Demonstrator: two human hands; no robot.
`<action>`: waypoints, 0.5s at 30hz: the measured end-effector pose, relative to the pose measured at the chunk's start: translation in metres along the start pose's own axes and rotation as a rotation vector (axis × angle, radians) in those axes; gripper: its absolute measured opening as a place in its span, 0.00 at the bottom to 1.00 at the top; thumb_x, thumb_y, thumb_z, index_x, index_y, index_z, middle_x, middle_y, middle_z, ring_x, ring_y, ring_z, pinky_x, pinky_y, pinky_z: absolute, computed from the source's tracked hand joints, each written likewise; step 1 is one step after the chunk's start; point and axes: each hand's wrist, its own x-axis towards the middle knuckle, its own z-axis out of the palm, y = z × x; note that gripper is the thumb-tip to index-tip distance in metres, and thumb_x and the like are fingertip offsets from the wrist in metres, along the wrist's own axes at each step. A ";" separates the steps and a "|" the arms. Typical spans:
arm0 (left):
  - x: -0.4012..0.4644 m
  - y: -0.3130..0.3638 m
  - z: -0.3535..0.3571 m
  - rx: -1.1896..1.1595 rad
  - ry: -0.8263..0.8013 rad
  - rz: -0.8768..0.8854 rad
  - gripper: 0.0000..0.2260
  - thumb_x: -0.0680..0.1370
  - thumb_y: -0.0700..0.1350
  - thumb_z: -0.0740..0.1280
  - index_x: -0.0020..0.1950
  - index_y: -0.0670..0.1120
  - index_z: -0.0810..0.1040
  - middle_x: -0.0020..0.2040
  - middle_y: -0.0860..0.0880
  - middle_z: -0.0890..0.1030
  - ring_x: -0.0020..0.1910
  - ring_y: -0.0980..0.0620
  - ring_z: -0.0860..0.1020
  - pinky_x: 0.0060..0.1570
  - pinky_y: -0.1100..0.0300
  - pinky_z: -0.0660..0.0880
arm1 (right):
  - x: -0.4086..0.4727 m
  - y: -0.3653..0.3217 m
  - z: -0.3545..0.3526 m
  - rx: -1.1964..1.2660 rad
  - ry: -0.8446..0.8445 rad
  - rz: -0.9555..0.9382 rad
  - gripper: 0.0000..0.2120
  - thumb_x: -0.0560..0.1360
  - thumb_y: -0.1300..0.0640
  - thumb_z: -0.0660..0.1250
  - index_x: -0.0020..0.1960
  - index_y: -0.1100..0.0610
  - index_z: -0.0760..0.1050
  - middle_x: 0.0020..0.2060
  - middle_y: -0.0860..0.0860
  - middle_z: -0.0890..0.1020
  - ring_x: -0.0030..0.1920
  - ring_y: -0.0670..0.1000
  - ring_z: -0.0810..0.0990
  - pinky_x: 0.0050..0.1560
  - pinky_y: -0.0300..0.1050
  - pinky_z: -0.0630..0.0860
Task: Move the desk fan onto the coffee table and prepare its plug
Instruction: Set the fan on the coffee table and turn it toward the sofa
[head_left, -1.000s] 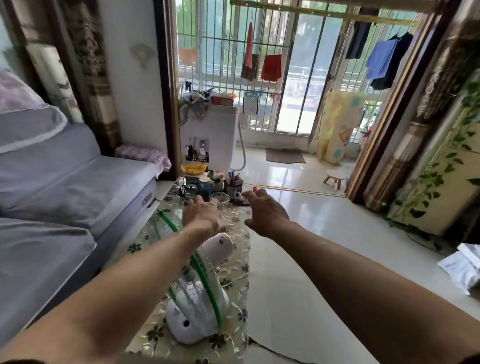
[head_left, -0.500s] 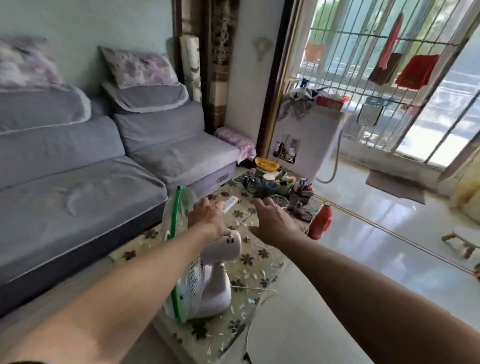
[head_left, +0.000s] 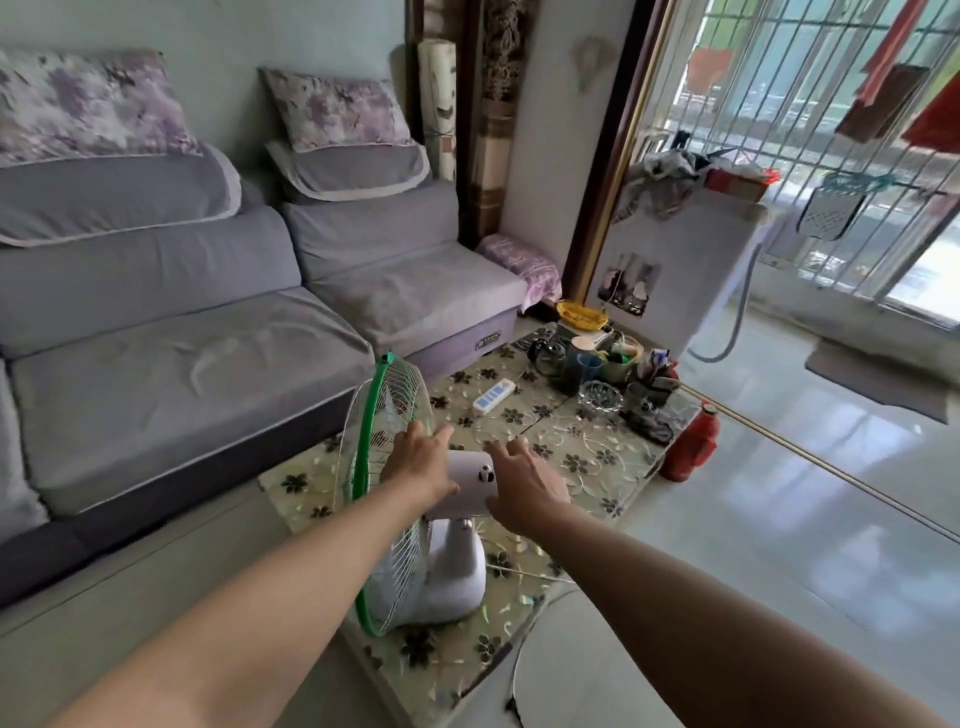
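Note:
A white desk fan (head_left: 448, 576) with a green-rimmed wire grill stands upright at the near end of the coffee table (head_left: 587, 458), facing the sofa. My left hand (head_left: 420, 461) lies over the fan's motor housing just behind the grill and grips it. My right hand (head_left: 525, 482) has its fingers spread and touches the rear end of the housing. A thin white cord (head_left: 522, 571) trails across the table beside the fan's base; I cannot see the plug. A white power strip (head_left: 493, 396) lies further along the table.
Cups, a glass ashtray (head_left: 600, 397) and small clutter crowd the table's far end. A red bottle (head_left: 693, 448) stands on the floor at the table's right edge. A grey sofa (head_left: 182, 374) runs along the left. A white appliance (head_left: 691, 270) stands behind the table.
The view has swung left toward the sofa. Both hands have come down from above the fan onto its motor housing. The fan stays upright on the table.

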 end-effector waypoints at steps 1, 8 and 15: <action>0.006 -0.001 0.004 0.000 -0.012 0.006 0.37 0.72 0.47 0.76 0.78 0.51 0.63 0.70 0.43 0.67 0.66 0.44 0.70 0.61 0.51 0.74 | 0.003 0.000 0.007 0.003 -0.017 0.014 0.32 0.71 0.54 0.72 0.71 0.50 0.65 0.64 0.54 0.73 0.59 0.58 0.77 0.55 0.54 0.79; 0.037 -0.002 0.043 0.063 -0.071 0.074 0.30 0.76 0.39 0.70 0.77 0.47 0.64 0.73 0.43 0.68 0.70 0.41 0.70 0.66 0.47 0.72 | 0.018 0.003 0.063 0.031 -0.181 0.070 0.30 0.74 0.54 0.68 0.74 0.54 0.63 0.67 0.55 0.72 0.61 0.59 0.77 0.56 0.53 0.79; 0.069 0.000 0.087 0.156 -0.048 0.085 0.33 0.79 0.34 0.63 0.81 0.46 0.54 0.81 0.42 0.53 0.81 0.41 0.51 0.79 0.47 0.52 | 0.037 0.009 0.123 0.139 -0.332 0.192 0.20 0.75 0.56 0.66 0.66 0.56 0.73 0.63 0.55 0.77 0.61 0.57 0.79 0.57 0.50 0.78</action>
